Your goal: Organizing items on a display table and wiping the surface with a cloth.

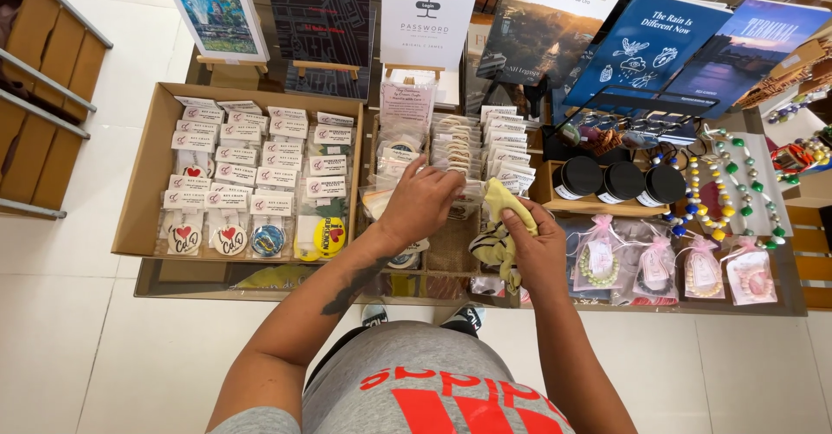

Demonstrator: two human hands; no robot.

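Seen from the head camera I am watching, my left hand (422,202) reaches over the middle of the worktop (173,285), fingers curled onto a row of small clear packets (457,150) standing on edge; whether it has actually gripped one I cannot tell. My right hand (537,248) is clenched around a yellow cloth (501,226), bunched and patterned, held just above the near edge right of the left hand.

As I judge it, the risk lies in the packets: they stand tightly filed, and a careless pull could tip neighbours forward or spill the row. The loose tail of the cloth hangs close to the pink-ribboned pouches (659,265) and might drag one off the edge.

At left sits a shallow cardboard tray (143,183) filled with white-carded packets in rows, with round heart-printed badges (230,239) along its near side. Far behind, upright book covers (659,48) on small easels run left to right: pale, black, white, then dark blue ones leaning to the right. Right of centre, three black-lidded jars (620,181) sit in a wooden holder, and beyond them lie bead strings (728,183) in green, yellow, blue and white. A second file of white-labelled packets (511,152) stands just right of the left hand.
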